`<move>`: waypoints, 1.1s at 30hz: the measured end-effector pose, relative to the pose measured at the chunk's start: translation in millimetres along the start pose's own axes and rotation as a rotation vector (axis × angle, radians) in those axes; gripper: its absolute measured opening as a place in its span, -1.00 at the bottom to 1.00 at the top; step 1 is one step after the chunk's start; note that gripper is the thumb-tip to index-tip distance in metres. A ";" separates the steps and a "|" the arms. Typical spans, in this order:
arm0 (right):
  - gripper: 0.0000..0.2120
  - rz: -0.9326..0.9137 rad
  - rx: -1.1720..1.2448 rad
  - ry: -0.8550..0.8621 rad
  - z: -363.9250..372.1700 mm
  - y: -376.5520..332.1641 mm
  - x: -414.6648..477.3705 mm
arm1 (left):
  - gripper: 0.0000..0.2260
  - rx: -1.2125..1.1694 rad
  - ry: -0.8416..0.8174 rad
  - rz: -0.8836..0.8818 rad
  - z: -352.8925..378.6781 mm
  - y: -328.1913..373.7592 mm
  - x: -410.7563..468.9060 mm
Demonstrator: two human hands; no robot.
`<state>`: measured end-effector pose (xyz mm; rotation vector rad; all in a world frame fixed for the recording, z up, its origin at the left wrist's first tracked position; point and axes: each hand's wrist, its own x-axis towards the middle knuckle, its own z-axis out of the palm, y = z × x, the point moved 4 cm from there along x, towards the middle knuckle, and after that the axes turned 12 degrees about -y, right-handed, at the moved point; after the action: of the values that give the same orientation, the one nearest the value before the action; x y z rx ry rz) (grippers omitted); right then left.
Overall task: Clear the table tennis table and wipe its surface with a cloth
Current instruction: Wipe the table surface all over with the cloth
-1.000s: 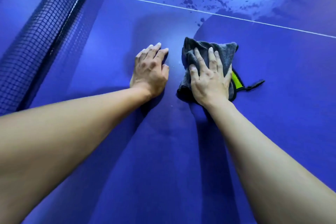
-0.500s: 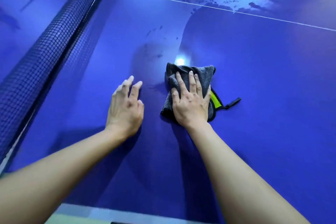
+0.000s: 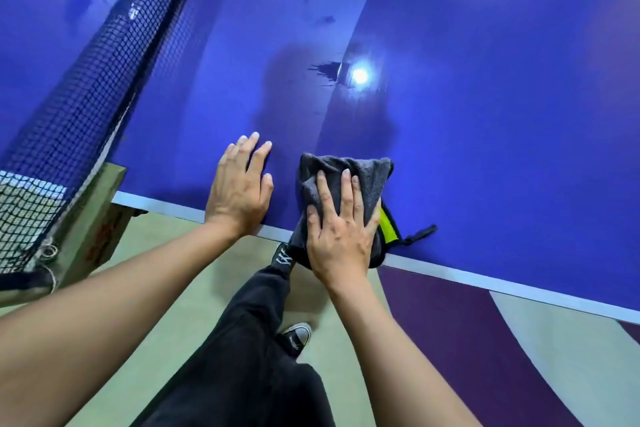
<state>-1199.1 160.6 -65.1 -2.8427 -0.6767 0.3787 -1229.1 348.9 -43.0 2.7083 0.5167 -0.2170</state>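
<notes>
I see right fingers (image 3: 346, 191) straight, spread, pressing flat on grey cloth (image 3: 371, 173), not curled round it. Right hand (image 3: 341, 236) covers cloth's near part. Left fingers (image 3: 242, 152) straight, flat on blue bench (image 3: 485, 149), holding nothing. Left hand (image 3: 239, 194) just beside cloth, not touching. Cloth at bench's near edge, partly overhanging. Wet smears (image 3: 325, 71) farther out. Net (image 3: 86, 97) at left.

place: indoor sports hall | evidence: blue table tennis table (image 3: 485, 156), black net (image 3: 72, 107), green-and-purple court floor (image 3: 173, 305)
</notes>
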 end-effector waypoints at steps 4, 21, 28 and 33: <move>-0.48 -0.057 -0.038 0.009 0.6 -2.9 -8.9 | -0.51 0.002 0.004 0.002 -2.2 -0.8 -2.6; -0.45 -0.002 -0.042 0.029 -37.1 -8.1 218.6 | -0.62 0.047 0.152 0.054 -58.4 -36.4 190.9; -0.46 0.127 -0.027 -0.008 -71.3 9.0 339.1 | -0.55 0.077 0.068 0.095 -91.4 -44.7 340.0; -0.47 0.240 0.001 -0.009 -100.6 27.7 437.1 | -0.52 0.074 0.054 0.043 -86.1 -51.8 359.7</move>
<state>-781.3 326.1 -64.4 -2.9296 -0.3360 0.4275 -910.9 543.6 -59.1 2.8006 0.4743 -0.1547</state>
